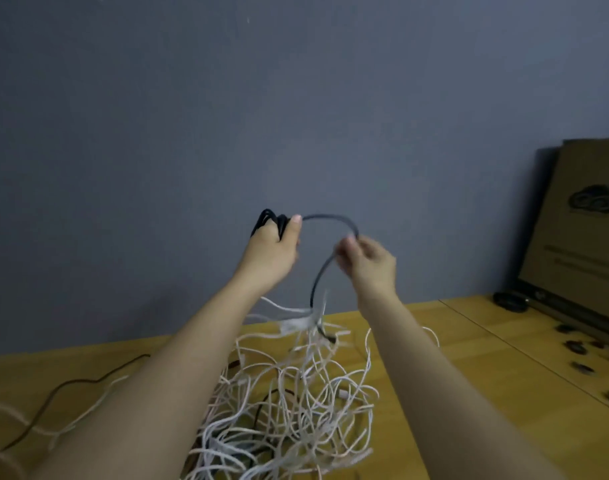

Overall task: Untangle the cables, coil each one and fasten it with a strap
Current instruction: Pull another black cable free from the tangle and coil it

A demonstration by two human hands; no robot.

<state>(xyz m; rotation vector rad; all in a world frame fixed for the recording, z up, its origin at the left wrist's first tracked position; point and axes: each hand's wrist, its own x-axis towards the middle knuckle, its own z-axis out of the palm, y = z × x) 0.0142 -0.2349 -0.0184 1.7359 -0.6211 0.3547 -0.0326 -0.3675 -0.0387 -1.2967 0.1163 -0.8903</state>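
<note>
Wooden surface (434,358) below both hands, one cardboard box (580,216) bearing a cloud logo.
Left hand (273,249) grips black cable (327,218) coils; right hand (367,259) pinches its free length.

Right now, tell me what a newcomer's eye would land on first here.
First, the two raised hands at centre: the left hand grips a coiled bunch of black cable, the right hand pinches its arching free length. Below them, a big tangle of white cables sprawls over the wooden table.
</note>
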